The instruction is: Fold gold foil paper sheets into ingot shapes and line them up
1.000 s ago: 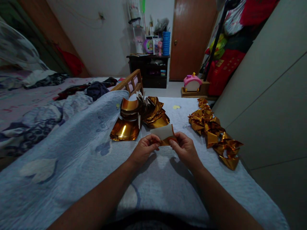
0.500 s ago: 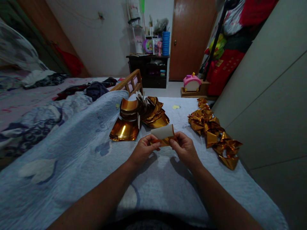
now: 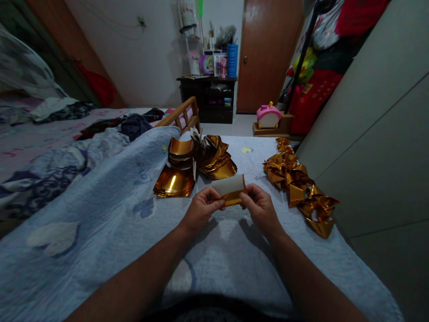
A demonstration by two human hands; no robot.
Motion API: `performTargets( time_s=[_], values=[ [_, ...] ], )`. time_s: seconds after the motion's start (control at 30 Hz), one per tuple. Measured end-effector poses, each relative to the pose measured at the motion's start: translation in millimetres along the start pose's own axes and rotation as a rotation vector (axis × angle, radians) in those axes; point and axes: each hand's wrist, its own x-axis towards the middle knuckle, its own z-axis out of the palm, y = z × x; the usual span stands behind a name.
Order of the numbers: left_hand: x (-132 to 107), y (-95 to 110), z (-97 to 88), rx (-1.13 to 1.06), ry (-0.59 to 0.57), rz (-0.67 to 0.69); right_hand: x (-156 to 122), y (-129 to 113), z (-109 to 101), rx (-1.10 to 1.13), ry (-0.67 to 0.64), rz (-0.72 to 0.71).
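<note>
A sheet of gold foil paper (image 3: 228,187) is held up between both hands, its pale back facing me and its lower edge folded over into a shiny gold strip. My left hand (image 3: 205,206) pinches the strip's left end, thumb in front. At the other end, my right hand (image 3: 259,203) is closed on the paper in the same way. Beyond my left hand lie fanned stacks of gold foil sheets (image 3: 174,180), curved and loosely spread. To the right rests a heap of folded gold foil pieces (image 3: 296,183).
A blue quilt (image 3: 140,250) covers the surface under my hands. Behind the stacks stands a wooden rail (image 3: 179,112). A pink toy (image 3: 269,115) sits past the far edge. Pale cabinet panels (image 3: 378,170) rise at the right, and clothes lie on the pink bedding (image 3: 50,138) at left.
My right thumb has shifted slightly to the right along the folded strip, so more gold shows between the hands. The stacks and the heap stay where they were.
</note>
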Motion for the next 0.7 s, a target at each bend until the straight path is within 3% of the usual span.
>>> performTargets(
  time_s=[0.7],
  values=[
    [-1.2, 0.2, -1.4, 0.067, -0.002, 0.028, -0.2, -0.4, -0.2, -0.017, -0.006, -0.030]
  ],
)
